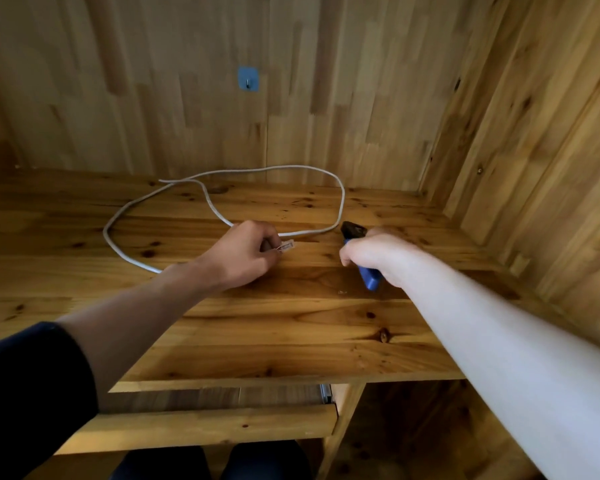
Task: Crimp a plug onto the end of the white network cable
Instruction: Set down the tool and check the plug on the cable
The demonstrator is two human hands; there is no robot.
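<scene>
The white network cable [340, 199] loops across the back of the wooden desk [257, 334]. My left hand [246, 254] pinches the cable's end, where a clear plug [286, 245] sits over the thin coloured wires, pointing right. My right hand [374, 254] grips the crimping tool [369, 277], whose blue handles stick out toward me and whose black head [352, 230] points away. A short gap separates the plug from the tool's head. The tool's jaws are partly hidden by my fingers.
Wooden panel walls close the desk in at the back and right. A blue adhesive hook [248, 77] is stuck on the back wall. A pull-out shelf [205, 420] lies below the desk's front edge, above my knees.
</scene>
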